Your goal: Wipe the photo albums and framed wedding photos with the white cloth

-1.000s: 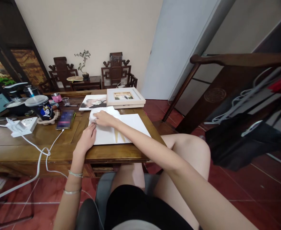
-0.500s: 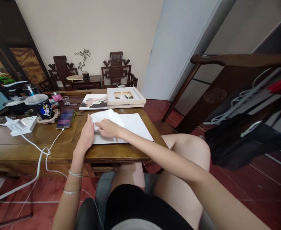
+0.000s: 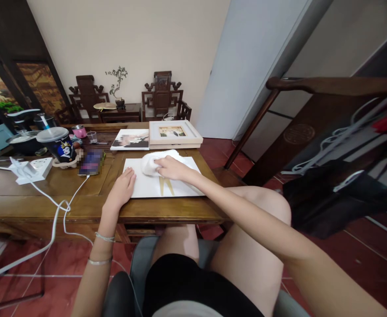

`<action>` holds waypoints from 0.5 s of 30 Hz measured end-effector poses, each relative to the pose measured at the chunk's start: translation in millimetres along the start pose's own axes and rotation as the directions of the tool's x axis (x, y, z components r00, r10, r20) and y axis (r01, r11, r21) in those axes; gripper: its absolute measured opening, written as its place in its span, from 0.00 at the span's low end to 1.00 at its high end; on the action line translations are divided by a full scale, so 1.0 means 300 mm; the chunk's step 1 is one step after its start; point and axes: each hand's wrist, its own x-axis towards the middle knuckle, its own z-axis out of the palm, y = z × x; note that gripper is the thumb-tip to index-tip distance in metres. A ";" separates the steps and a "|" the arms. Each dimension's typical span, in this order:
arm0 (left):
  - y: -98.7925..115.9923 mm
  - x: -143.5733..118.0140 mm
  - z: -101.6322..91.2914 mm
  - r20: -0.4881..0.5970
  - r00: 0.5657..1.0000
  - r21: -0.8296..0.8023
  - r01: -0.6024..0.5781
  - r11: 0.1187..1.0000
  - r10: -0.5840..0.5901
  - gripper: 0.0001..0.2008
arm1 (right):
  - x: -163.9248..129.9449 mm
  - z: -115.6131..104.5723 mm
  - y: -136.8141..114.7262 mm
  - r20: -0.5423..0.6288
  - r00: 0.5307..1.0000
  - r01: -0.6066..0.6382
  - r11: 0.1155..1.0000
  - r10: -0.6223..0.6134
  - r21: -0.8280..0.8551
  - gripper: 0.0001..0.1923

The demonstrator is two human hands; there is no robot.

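Observation:
A flat white board with a gold mark lies on the wooden table in front of me. My right hand presses a crumpled white cloth onto the board's upper middle. My left hand rests flat on the board's left edge, fingers spread, holding it down. Two bracelets circle my left wrist.
Behind the board lie a white picture frame and a photo print. To the left are a phone on a white cable, a power strip, a lidded cup and pots. A dark wooden chair with draped clothing stands right.
My right hand slid the cloth to the right across the board, uncovering the gold mark. My left hand dropped from beside the cloth to the board's left edge.

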 end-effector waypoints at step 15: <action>-0.018 0.004 0.015 -0.025 0.999 0.003 -0.030 1.000 0.030 0.21 | -0.221 0.047 -0.146 0.029 0.985 0.169 0.985 -0.169 0.017 0.10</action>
